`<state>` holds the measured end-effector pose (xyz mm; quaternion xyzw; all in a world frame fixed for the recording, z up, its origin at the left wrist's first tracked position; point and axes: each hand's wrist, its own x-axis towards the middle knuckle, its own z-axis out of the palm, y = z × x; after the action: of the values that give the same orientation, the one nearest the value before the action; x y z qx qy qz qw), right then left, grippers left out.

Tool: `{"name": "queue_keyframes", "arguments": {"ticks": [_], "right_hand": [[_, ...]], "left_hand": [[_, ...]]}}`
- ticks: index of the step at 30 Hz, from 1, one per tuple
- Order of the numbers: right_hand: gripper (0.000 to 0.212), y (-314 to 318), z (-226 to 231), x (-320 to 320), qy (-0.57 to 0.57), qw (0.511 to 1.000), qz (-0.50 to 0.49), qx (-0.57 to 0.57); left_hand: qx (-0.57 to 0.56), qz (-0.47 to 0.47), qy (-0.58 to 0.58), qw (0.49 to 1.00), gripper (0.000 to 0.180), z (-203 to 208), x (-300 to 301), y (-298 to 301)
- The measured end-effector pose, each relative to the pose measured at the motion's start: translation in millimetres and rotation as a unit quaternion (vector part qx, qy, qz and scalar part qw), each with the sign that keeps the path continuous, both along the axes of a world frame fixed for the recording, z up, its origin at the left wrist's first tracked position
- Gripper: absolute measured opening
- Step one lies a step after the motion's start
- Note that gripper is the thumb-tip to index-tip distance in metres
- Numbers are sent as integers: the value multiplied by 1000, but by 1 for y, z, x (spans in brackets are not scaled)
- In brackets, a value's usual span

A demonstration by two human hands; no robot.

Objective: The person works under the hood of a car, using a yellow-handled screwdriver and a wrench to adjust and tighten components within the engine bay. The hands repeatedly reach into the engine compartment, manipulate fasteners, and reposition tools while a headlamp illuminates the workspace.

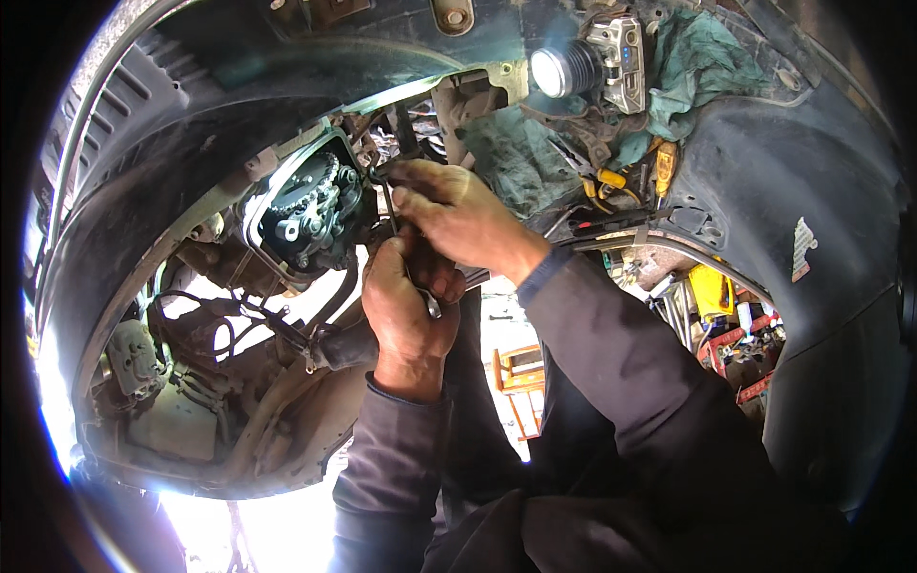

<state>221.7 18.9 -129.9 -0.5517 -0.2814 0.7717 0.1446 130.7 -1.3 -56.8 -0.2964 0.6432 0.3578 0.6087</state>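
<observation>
My left hand (406, 306) is closed around a slim metal wrench (433, 306), whose lower end sticks out below the fingers. Just above, my right hand (468, 210) has its fingers bent at the wrench's upper end, beside the engine; its fingertips are partly hidden. To the left of both hands is the uncovered engine end (315, 205), with a toothed chain wheel (310, 181) and a chain inside a pale metal rim. What the wrench's upper end touches is too dark to make out.
A lit work lamp (564, 73) stands on the dark bodywork at the top. Green cloths (521, 158) lie near pliers (573, 158) and a yellow-handled tool (665, 167). Dark hoses and cables (258, 320) hang at lower left. An orange stand (521, 382) and a red tool rack (735, 349) are below.
</observation>
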Motion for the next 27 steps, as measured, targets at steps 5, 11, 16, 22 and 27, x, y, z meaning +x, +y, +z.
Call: {"name": "queue_keyframes", "arguments": {"ticks": [5,11,16,22,27], "right_hand": [[40,3,-4,-12,29,997,2,-65],[39,-5,-5,-10,49,996,-24,-74],[35,-15,15,54,-306,915,37,260],[53,-46,16,156,-471,796,222,309],[66,-58,-1,165,-469,767,280,337]], "left_hand": [[-28,17,-5,999,23,1,-4,-4],[-19,27,-22,999,20,5,-2,-3],[-30,47,-46,997,14,9,-8,-1],[-22,39,-62,997,14,11,-10,-2],[-18,66,-68,995,14,11,-10,0]]}}
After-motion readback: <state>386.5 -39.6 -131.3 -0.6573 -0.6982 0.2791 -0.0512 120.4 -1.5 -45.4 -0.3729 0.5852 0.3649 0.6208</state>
